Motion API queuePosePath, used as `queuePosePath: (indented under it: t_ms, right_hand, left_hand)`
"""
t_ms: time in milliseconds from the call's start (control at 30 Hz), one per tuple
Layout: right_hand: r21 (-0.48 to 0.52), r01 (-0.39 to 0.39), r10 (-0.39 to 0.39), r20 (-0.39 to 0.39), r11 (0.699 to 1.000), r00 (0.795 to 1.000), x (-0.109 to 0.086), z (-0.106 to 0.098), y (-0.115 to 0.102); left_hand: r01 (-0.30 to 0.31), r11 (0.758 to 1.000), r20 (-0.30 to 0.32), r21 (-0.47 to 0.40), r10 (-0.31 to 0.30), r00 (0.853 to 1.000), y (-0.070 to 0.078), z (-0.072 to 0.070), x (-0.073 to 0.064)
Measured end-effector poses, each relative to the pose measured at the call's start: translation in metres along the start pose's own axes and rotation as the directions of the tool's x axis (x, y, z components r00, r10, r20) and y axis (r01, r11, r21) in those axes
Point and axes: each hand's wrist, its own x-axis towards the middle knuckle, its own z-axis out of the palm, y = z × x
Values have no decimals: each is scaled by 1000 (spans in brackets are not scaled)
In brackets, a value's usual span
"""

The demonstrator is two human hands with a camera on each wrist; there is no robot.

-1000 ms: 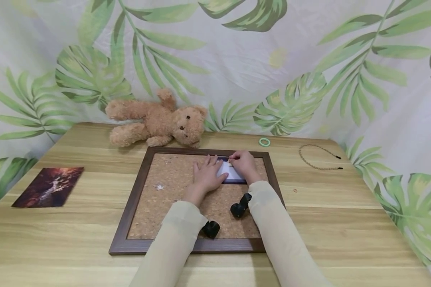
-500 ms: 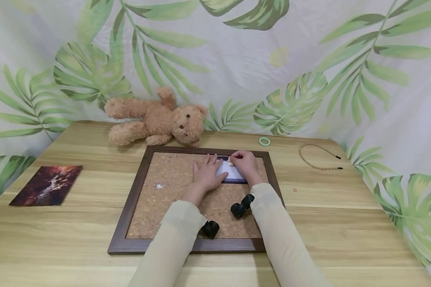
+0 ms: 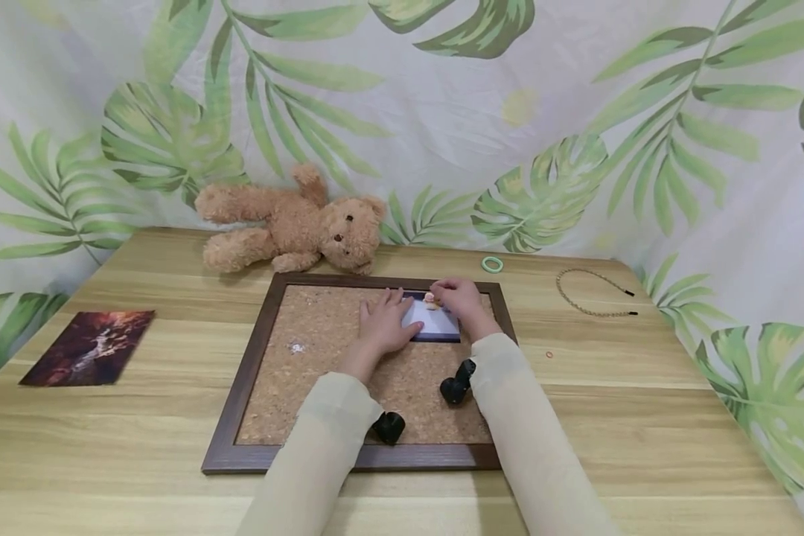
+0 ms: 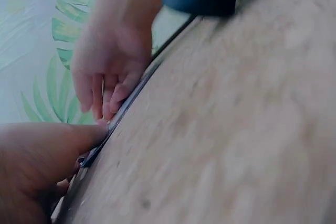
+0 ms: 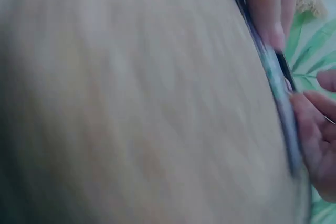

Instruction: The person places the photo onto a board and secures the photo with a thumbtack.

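A whitish-blue picture card point(image 3: 435, 325) with dark bands lies on the framed corkboard point(image 3: 295, 394), near its far edge. My left hand point(image 3: 383, 324) rests spread on the card's left part and the cork, thumb pointing right. At the card's top, a small pinkish piece point(image 3: 429, 297), perhaps a pushpin head, now shows. Just right of it is my right hand point(image 3: 461, 300), fingers loosely bent. In the right wrist view, the right hand's fingers point(image 5: 310, 124) lie by the card's edge, thumb apart. Blur there hides fine contact.
A teddy bear point(image 3: 295, 227) lies behind the board. Left of it is a dark red picture point(image 3: 94, 348). On the right are a green ring point(image 3: 492, 264), a chain-like headband point(image 3: 563, 294) and a tiny orange ring point(image 3: 549, 355). A leafy curtain point(image 3: 442, 134) hangs behind.
The right hand has shifted slightly right, its fingertips parting from the small pinkish piece, which has come into sight on the card. The left hand stays in place.
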Motion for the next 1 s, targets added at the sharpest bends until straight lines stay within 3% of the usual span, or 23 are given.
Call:
queuePosePath:
  t_ms: [67,133,267,400,567,767,933,1000]
  right_hand:
    - [-3,-6,6,108,1000,994,-2,-8,-6]
    - [-5,10,-9,219,1000,976,-5,-17,-13]
    - [61,85,-100,337,995,936,-14,-39,-30]
    - [100,182,-204,321,978,925,-27,-63,-41]
    - [71,299,-307,276,952,911,-46,-93,-40]
    - [81,327,-337,218,942,916,-69,-129,-15]
    - [86,326,-336,167,942,927,-85,-151,12]
    - [107,331,-343,138,938,929,-89,-157,23]
  left_hand:
    - [-18,999,0,-38,18,1000,-4,-3,0]
    - [-46,994,-10,-101,45,999,-10,-9,-2]
    - [-80,953,-38,-291,72,997,-25,-30,-12]
    - [-70,908,-43,-413,58,997,-46,-59,-31]
    - [-45,889,-86,-456,7,996,-87,-92,-61]
    - [-5,907,-167,-421,-72,983,-141,-118,-99]
    - [66,918,-238,-391,-170,956,-193,-134,-135]
    - [121,912,-272,-392,-240,932,-215,-136,-148]
